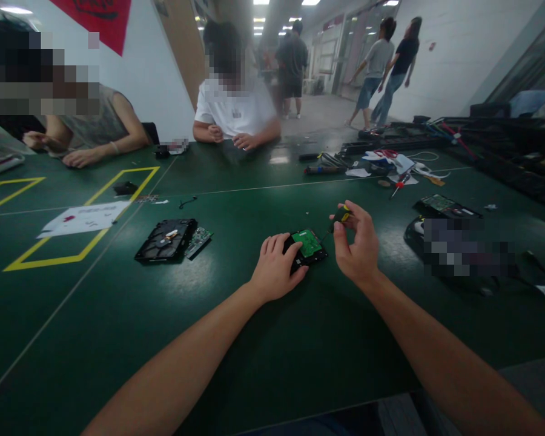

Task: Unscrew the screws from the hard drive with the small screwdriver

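Observation:
A black hard drive (pixel 318 255) with a green circuit board (pixel 307 243) facing up lies on the table in front of me. My left hand (pixel 275 266) grips its left side, thumb at the near edge and fingers over the top. To the right, my right hand (pixel 358 245) pinches a black-and-yellow screwdriver (pixel 342 215). The thin shaft slants down to the left toward the drive's right edge; I cannot tell whether the tip touches it. Left of my hands sit a black drive casing (pixel 166 241) and a loose circuit board (pixel 198 243).
On the green table (pixel 236 351), a white paper sheet (pixel 86 219) lies at left. Another drive (pixel 449 206), a red-handled screwdriver (pixel 399 184) and cables (pixel 386 156) are at right. Two people sit across the table; others stand or walk behind.

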The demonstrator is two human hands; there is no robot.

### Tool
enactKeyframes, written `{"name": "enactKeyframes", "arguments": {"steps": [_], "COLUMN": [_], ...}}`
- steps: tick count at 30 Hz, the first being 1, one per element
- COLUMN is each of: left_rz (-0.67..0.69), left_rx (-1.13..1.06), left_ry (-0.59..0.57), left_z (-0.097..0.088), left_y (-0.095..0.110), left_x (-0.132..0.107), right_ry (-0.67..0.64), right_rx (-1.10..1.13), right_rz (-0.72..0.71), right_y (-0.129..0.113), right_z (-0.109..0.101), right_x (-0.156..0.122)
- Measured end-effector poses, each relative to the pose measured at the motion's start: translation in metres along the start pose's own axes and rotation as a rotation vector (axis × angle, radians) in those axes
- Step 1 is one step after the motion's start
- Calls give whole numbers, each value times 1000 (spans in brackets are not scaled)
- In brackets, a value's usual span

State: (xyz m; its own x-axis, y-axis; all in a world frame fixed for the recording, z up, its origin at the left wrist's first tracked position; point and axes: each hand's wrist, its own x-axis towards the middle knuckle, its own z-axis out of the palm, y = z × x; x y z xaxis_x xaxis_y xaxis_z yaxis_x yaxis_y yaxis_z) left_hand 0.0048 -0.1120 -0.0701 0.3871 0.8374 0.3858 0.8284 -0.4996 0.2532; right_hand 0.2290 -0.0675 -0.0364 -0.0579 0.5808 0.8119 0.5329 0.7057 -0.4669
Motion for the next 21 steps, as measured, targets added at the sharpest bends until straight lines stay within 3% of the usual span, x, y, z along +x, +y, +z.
{"name": "enactKeyframes", "arguments": {"steps": [5,7,10,17,21], "left_rz": [-6,-9,-14,-10,-8], "left_rx": [9,14,8,-9,-8], "left_ry": [-18,-26,-34,-36,-37], "left_z": [-2,-3,-3,-3,-4], "left_y": [1,1,2,1,1], "left_x": [0,1,1,1,1], "right_ry": [123,194,201,23,-150], "right_rx": [28,-33,-171,-387,-635], "right_rz": [-21,6,75,304,467], "right_y": [-4,-3,5,26,36], "right_z": [-6,-11,-16,-20,-39], "right_x": [4,8,13,19,33]}}
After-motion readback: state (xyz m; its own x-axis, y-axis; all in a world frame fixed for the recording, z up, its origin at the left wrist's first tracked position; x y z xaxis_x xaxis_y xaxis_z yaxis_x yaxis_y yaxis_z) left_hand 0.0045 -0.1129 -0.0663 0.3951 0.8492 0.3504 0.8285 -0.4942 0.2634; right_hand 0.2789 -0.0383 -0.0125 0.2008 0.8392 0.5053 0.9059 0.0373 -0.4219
